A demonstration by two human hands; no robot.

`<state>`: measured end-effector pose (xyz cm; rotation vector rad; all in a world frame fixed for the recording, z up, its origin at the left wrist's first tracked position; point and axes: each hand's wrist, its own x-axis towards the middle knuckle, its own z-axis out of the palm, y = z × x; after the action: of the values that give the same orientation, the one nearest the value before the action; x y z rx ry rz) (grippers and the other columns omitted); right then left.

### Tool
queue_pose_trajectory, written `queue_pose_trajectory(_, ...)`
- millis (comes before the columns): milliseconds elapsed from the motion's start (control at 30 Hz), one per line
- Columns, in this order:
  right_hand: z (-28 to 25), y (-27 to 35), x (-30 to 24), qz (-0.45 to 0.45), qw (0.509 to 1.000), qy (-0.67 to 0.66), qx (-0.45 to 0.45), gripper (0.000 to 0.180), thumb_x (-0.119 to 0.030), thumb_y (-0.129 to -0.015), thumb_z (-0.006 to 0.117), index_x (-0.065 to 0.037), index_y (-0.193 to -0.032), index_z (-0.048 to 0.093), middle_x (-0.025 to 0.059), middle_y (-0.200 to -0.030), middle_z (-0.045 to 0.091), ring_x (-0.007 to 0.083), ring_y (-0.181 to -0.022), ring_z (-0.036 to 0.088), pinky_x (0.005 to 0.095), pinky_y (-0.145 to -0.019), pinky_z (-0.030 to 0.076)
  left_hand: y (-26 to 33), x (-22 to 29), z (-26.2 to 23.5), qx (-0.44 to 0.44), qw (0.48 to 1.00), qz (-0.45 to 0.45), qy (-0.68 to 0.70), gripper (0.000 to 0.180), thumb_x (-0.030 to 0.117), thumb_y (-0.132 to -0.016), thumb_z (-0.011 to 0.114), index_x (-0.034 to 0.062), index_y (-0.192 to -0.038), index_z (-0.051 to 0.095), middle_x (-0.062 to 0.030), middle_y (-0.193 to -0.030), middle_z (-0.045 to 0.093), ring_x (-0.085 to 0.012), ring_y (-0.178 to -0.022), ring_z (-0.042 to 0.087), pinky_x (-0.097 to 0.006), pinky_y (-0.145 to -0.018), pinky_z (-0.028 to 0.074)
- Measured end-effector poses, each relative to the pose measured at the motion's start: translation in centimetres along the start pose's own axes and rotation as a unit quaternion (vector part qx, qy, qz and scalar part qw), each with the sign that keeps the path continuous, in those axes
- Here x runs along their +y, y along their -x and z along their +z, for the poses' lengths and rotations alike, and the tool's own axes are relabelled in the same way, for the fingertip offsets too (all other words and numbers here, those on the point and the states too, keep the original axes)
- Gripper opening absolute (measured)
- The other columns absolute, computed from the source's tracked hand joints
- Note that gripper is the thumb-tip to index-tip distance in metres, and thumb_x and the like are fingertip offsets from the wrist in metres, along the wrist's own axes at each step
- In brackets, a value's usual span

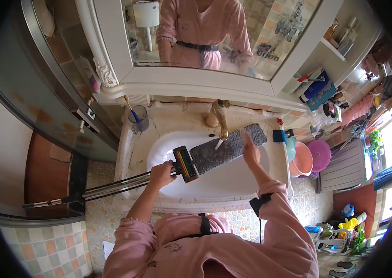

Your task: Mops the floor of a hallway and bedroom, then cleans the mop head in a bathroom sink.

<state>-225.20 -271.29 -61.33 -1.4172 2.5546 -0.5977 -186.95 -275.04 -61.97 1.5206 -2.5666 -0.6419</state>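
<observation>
A flat mop lies slantwise over the white sink basin (163, 153), its long metal pole (112, 186) reaching down to the left. My left hand (161, 174) is closed around the pole just below a black frame (186, 164) with coloured stripes inside. Beyond that frame the wet grey mop pad (212, 154) stretches under the brass faucet (221, 121), and water runs from the spout onto it. Fingers stretched out and slightly blurred, my right hand (250, 152) rests at the pad's far right part, seemingly touching it. Whether it presses on the pad I cannot tell.
A cup with a toothbrush (137, 118) stands on the counter's left. Right of the sink are an orange basin (301, 158) and a purple basin (319, 154). A framed mirror (200, 69) overhangs the back; a sliding door (38, 92) stands left.
</observation>
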Motion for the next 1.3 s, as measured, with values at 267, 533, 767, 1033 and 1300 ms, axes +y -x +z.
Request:
queue_pose_trajectory(267,2.5,7.6,-2.7,-0.046,0.996,-0.055,-0.049,0.057,-0.014,-0.086,0.049,-0.031,-0.138,0.035,0.0248,-0.084,0.063,0.044,-0.075,0.061,0.0554,-0.07,0.048,0.0,0.0,0.8,0.033,0.999,0.02,0.006,0.047,0.025,-0.062,0.076,0.008,-0.1,0.054,-0.0094,-0.087,0.063,-0.0281,-0.08,0.064,-0.041,-0.068,0.052)
queue_pose_trajectory(533,2.3,13.5,-9.3,-0.152,0.969,-0.117,-0.157,0.059,-0.011,-0.089,0.046,-0.027,-0.142,0.028,0.0235,-0.075,0.062,0.0431,-0.068,0.06,0.0533,-0.062,0.046,-0.3,0.6,-0.3,0.006,1.0,0.013,-0.008,0.044,0.021,-0.065,0.072,0.0075,-0.102,0.054,-0.0104,-0.088,0.064,-0.0297,-0.081,0.065,-0.041,-0.067,0.052)
queue_pose_trajectory(767,0.4,12.8,-11.5,-0.204,0.958,0.013,-0.201,0.075,-0.005,-0.086,0.045,-0.04,-0.145,0.015,0.0196,-0.079,0.064,0.0375,-0.069,0.064,0.0486,-0.061,0.049,0.5,-0.8,-0.4,-0.014,1.0,0.017,-0.015,0.044,0.017,-0.067,0.067,0.0094,-0.108,0.055,-0.0126,-0.088,0.066,-0.0326,-0.08,0.065,-0.044,-0.068,0.052)
queue_pose_trajectory(1033,-1.2,9.6,-5.6,-0.116,0.982,0.034,-0.142,0.075,-0.002,-0.083,0.043,-0.042,-0.143,0.021,0.0195,-0.085,0.066,0.0369,-0.081,0.065,0.0479,-0.072,0.05,6.9,-2.1,-5.5,-0.017,0.998,-0.034,-0.046,0.042,0.015,-0.065,0.068,0.0088,-0.106,0.058,-0.0142,-0.088,0.067,-0.0341,-0.081,0.064,-0.044,-0.07,0.05)
queue_pose_trajectory(1300,1.8,7.5,0.6,-0.001,0.996,-0.031,-0.081,0.067,-0.007,-0.086,0.044,-0.042,-0.14,0.028,0.0213,-0.09,0.065,0.04,-0.083,0.063,0.0496,-0.074,0.049,12.4,-3.2,-12.1,-0.021,0.996,-0.073,-0.048,0.049,0.014,-0.063,0.069,0.0082,-0.11,0.057,-0.015,-0.099,0.065,-0.034,-0.092,0.062,-0.043,-0.079,0.048)
